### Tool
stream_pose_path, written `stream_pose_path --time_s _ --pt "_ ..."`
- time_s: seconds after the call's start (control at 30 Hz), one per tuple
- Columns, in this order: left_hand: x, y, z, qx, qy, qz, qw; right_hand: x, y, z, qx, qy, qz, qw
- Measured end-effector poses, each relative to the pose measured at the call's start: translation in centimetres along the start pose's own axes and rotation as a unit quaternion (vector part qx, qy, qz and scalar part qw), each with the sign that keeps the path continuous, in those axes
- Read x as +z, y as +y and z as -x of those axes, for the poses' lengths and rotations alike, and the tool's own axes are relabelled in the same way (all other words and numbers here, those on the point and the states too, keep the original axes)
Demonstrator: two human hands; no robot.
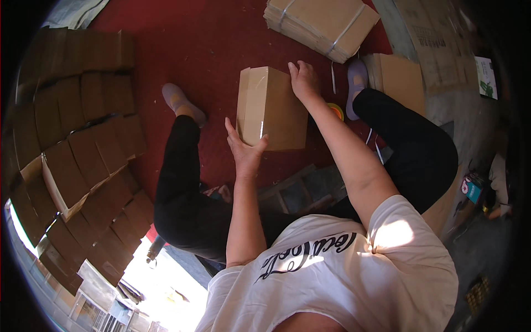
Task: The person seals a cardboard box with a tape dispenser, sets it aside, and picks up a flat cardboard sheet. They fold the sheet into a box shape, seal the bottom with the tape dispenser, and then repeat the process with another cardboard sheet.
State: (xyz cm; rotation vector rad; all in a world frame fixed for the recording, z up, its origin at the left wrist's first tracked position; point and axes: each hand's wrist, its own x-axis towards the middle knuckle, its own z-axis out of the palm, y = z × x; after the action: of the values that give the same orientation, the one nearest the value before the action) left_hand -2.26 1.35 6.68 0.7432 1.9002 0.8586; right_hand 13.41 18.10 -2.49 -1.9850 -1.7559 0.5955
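A closed brown cardboard box [285, 119] stands between my legs above the red floor, a strip of clear tape along one face. At its near left corner, my left hand [246, 152] grips it, the thumb on the near face and the fingers spread along the left side. My right hand [305, 82] lies against the far right side, fingers slightly bent. The box hides part of that contact. Just right of the box, a yellow and green tape roll [335, 111] is partly covered by my right forearm.
Stacked cardboard boxes [83, 160] form a wall on the left. A strapped bundle of flat cardboard [323, 25] lies at the far side, with more flat cardboard [399, 77] beside my right foot. Loose white strapping [333, 77] trails on the red floor [193, 44].
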Motion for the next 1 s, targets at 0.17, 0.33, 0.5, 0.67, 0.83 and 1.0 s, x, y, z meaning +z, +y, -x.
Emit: stream_pose_path --time_s 0.17,0.33,0.5,0.67,0.83,1.0 --pt "-0.4 -0.7 -0.4 0.174 0.034 -0.278 0.944 -1.7 -3.0 -1.0 -0.068 0.007 -0.149 0.987" --pt "0.6 -1.5 -1.2 0.205 -0.009 -0.276 0.939 -0.7 -3.4 1.2 -0.147 -0.150 0.053 0.976" --pt "0.7 -4.7 -2.1 0.180 0.038 -0.193 0.964 0.0 -4.1 3.1 -0.137 -0.156 0.079 0.975" --pt "3.7 -5.4 -3.3 0.132 0.160 -0.243 0.948 0.4 -4.3 3.4 -0.142 -0.135 0.107 0.975" --pt "4.0 -6.0 -3.7 0.084 0.195 -0.227 0.951 0.3 -4.3 3.0 -0.131 -0.175 0.087 0.972" --pt "4.4 -6.5 -4.3 0.063 0.291 -0.024 0.954 0.2 -4.1 2.7 -0.129 -0.196 0.082 0.969"
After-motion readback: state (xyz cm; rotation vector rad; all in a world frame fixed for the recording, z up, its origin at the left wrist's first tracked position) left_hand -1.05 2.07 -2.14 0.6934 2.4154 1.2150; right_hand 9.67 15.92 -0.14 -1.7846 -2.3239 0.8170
